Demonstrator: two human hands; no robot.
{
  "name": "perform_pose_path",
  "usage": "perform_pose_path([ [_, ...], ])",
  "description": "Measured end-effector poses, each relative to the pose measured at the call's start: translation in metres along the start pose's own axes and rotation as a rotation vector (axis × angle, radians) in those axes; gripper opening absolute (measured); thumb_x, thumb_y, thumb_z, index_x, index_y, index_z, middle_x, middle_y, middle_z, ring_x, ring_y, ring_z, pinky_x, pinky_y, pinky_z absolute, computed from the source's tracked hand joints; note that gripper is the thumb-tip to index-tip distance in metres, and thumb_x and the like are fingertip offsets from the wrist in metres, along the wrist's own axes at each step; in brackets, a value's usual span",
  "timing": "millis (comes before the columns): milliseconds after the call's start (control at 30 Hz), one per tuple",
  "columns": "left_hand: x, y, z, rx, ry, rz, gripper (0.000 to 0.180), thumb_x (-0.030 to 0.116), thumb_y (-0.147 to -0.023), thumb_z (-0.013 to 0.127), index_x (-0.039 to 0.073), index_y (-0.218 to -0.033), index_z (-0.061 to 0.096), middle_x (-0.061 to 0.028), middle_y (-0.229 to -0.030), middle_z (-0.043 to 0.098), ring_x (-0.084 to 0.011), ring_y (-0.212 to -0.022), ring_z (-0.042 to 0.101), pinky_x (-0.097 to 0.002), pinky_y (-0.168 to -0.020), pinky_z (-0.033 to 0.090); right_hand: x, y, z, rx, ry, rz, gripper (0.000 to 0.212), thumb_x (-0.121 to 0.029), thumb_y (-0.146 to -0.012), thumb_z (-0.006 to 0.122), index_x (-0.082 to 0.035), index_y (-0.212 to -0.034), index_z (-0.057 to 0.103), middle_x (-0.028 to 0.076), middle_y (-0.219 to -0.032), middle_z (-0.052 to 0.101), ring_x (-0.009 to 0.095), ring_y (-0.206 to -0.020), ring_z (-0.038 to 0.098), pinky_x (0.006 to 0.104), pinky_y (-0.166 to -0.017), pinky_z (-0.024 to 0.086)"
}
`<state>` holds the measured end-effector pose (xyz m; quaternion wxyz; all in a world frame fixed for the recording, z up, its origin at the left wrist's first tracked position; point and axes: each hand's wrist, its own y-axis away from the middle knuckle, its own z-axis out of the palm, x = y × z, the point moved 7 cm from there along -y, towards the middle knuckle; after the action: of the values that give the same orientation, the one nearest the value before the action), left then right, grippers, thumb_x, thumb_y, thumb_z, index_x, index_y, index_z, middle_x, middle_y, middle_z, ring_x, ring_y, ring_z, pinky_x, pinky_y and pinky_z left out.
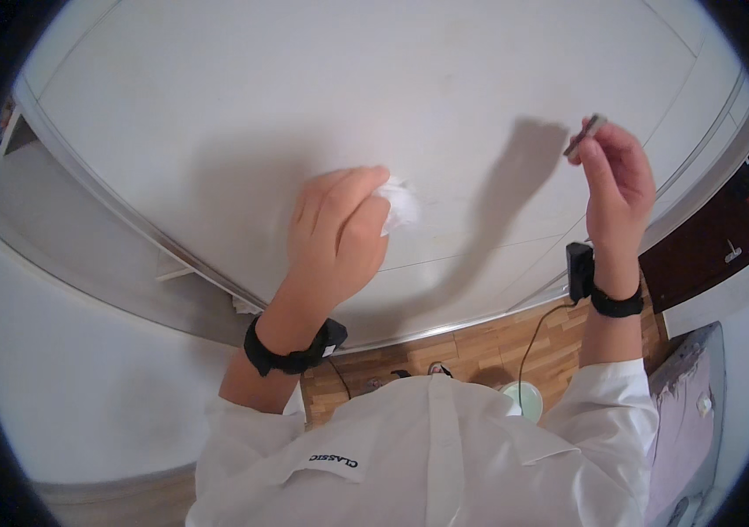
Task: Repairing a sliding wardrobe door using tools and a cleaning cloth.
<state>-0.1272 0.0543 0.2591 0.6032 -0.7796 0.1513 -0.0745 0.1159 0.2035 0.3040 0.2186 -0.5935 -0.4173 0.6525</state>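
My left hand [339, 230] is closed around a crumpled white tissue or cloth [403, 204], which is at the surface of a large white panel [445, 97]. Part of the wad sticks out past the thumb and fingers; the rest is hidden in the hand. Farther right, my right hand [622, 180] pinches a small, flat, dark grey strip-like piece [585, 136] between thumb and fingertips. I cannot make out its exact kind. That hand is raised off the panel and casts a long shadow on it.
Along the panel's left and near sides runs a metal-coloured edge [177, 250], with a shelf recess [97, 198] beyond it. Below lie a wooden floor [471, 350] and a pale green basin [528, 402]. A dark brown door [712, 237] stands at right. A thin cable [532, 338] hangs from my right wrist.
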Motion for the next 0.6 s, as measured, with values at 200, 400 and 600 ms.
perform_pose_path([
  [200,-0.004,0.043,-0.022,0.03,-0.112,0.173,0.03,0.001,-0.069,0.071,0.016,-0.094,0.066,0.0015,-0.102,0.062,-0.0173,-0.087,0.057,-0.0301,-0.071,0.043,-0.045,-0.018,0.036,-0.045,0.173,-0.294,0.024,-0.001,-0.092,0.068,0.001,-0.115,0.065,0.005,-0.103,0.069,0.01,-0.089,0.063,0.0224,-0.081,0.051],
  [400,0.005,0.06,-0.034,0.153,-0.22,0.286,0.023,0.004,-0.075,0.069,0.02,-0.091,0.066,0.004,-0.096,0.061,-0.015,-0.086,0.056,-0.0296,-0.069,0.04,-0.07,-0.019,0.053,-0.182,0.627,-0.764,0.025,0.007,-0.088,0.068,0.004,-0.113,0.065,0.013,-0.104,0.069,0.016,-0.089,0.067,0.0246,-0.079,0.054],
  [600,0.011,0.052,-0.035,0.166,-0.221,0.285,0.018,0.007,-0.079,0.068,0.019,-0.092,0.064,0.0041,-0.096,0.061,-0.0156,-0.085,0.056,-0.0299,-0.068,0.039,-0.068,-0.012,0.059,0.021,0.874,-1.065,0.026,0.003,-0.078,0.078,-0.005,-0.102,0.074,0.007,-0.093,0.069,0.017,-0.081,0.065,0.0255,-0.071,0.053],
])
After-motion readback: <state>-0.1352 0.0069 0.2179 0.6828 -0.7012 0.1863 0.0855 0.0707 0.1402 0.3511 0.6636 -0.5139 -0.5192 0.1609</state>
